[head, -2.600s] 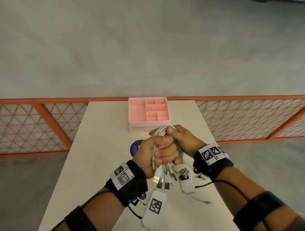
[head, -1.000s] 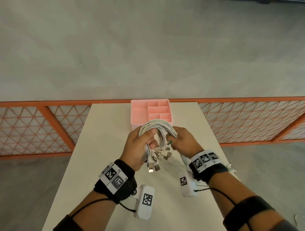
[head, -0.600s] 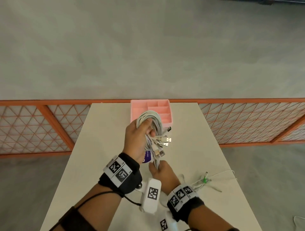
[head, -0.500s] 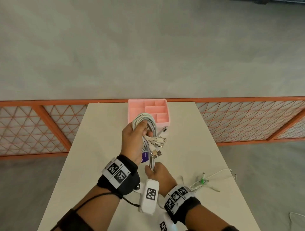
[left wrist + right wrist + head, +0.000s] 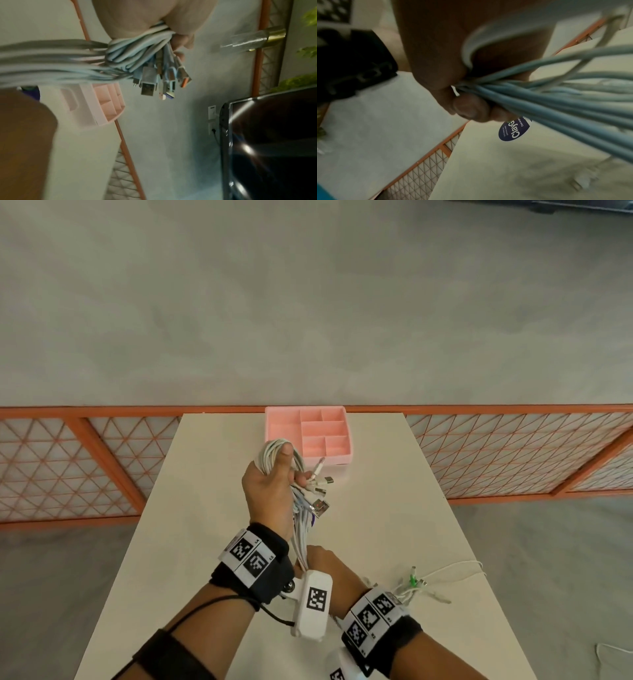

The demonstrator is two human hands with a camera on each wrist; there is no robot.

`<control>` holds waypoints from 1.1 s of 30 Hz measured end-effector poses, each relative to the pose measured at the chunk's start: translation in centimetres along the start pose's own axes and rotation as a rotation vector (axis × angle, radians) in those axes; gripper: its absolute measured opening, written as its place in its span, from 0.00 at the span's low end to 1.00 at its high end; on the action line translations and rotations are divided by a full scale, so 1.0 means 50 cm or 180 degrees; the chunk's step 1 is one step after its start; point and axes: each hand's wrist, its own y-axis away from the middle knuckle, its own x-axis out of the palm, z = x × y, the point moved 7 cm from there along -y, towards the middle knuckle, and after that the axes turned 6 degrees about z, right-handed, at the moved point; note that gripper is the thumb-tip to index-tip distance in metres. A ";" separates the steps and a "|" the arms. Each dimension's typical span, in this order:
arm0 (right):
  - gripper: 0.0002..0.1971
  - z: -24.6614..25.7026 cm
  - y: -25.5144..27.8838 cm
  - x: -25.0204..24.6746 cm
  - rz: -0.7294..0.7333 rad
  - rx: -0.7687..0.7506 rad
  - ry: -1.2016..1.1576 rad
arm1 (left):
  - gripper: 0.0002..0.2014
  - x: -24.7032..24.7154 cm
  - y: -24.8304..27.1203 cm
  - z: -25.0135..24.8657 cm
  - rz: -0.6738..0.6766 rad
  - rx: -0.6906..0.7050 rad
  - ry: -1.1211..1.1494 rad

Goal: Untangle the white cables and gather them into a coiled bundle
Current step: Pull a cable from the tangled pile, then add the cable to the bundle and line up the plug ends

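Observation:
A thick bundle of white cables [image 5: 301,522] is held above the table between both hands. My left hand [image 5: 274,484] grips its upper looped end [image 5: 137,54], thumb over the loops, and several USB plugs [image 5: 154,83] stick out to the right [image 5: 320,491]. The strands run down to my right hand [image 5: 322,563], which grips the lower end [image 5: 488,86] with curled fingers [image 5: 469,109]. The right hand is partly hidden behind the left wrist camera.
A pink divided tray [image 5: 308,436] stands at the table's far edge, just beyond the left hand. More loose white cables with a green tie [image 5: 421,583] lie on the table [image 5: 376,525] at the right. A round purple sticker [image 5: 513,129] shows below the bundle. Orange mesh railing [image 5: 513,450] flanks the table.
Earlier both hands held the loops side by side; the right hand has slid down to the bundle's lower end, stretching the strands. Over the last half second little has moved.

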 end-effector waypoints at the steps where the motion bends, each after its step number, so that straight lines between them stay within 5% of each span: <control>1: 0.20 0.006 0.009 0.000 0.0039 -0.0065 0.0184 | 0.13 -0.004 -0.005 -0.001 0.0018 0.0085 -0.0093; 5: 0.08 0.015 0.042 -0.019 -0.0054 -0.0152 0.0652 | 0.22 -0.038 -0.027 0.015 0.0073 0.0267 -0.0431; 9: 0.10 0.034 0.064 -0.044 -0.0058 -0.0218 0.1083 | 0.35 -0.062 -0.020 0.055 0.0167 0.0139 -0.1007; 16: 0.07 0.085 0.100 -0.137 0.0074 -0.0319 0.2056 | 0.24 -0.041 0.013 0.081 0.0874 0.0078 -0.1944; 21: 0.08 0.151 0.124 -0.214 0.0095 -0.0385 0.2368 | 0.30 -0.004 0.039 0.082 0.1634 0.0233 -0.1921; 27: 0.10 0.189 0.122 -0.275 -0.0112 -0.0639 0.1893 | 0.44 0.028 0.056 0.080 0.2301 0.0003 -0.1835; 33: 0.17 0.186 0.094 -0.344 -0.0159 -0.0694 0.0903 | 0.28 0.043 0.075 0.075 0.2403 -0.0229 -0.2242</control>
